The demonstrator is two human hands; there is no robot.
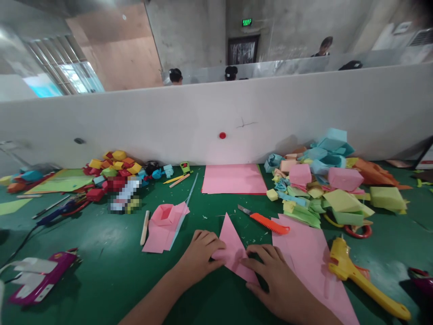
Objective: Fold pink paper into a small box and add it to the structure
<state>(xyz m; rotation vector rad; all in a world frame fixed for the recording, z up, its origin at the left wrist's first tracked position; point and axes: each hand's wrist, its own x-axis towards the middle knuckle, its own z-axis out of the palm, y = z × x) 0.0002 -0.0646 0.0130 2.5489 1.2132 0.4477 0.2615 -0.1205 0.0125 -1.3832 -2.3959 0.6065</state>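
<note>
A folded sheet of pink paper (231, 246) lies on the green table, its pointed tip facing away from me. My left hand (203, 250) grips its left corner, thumb below and fingers curled over the edge. On the opposite side, my right hand (270, 271) has its fingers and thumb closed on the right edge. Just beyond the right hand rests an orange utility knife (269, 223) with its blade out. A pink folded paper box (165, 215) sits on pink sheets to the left, beside a wooden stick (145, 228).
Pink sheets (304, 253) lie under a yellow glue gun (348, 266) at right. Paper boxes (341, 180) are heaped behind them. More small boxes (117, 164) stand back left. A purple power strip (47, 277) is near left; a white partition (169, 122) bounds the table.
</note>
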